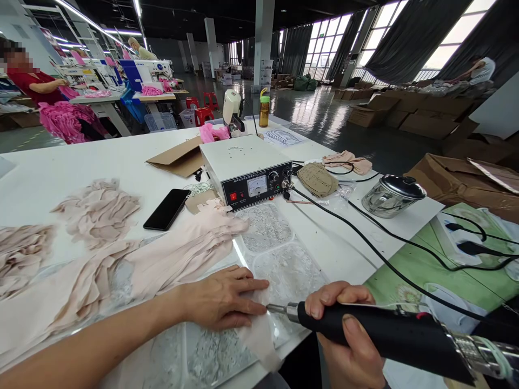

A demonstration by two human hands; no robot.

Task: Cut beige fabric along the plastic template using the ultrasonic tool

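Nearest, the right hand is wrapped around a thick black tool, its metal tip pointing left. The left hand lies palm down with fingers stretched out, pressing on a small pale strip of cloth; the tip is right by its fingertips. The strip lies on a shiny clear mat at the table's near edge. It is too small to tell whether the tip touches the cloth.

To the left, a pile of pale strips covers part of the mat and reaches toward the control box, with more cloth farther left. A phone lies beside the pile. From the box's front, a black cable runs across the table's right side, between the mat and a lidded glass pot. A tan pouch sits just right of the box.

Behind the box stand a white machine and a yellow bottle. Far left, a person in red handles pink cloth near sewing machines; far right are cardboard boxes.
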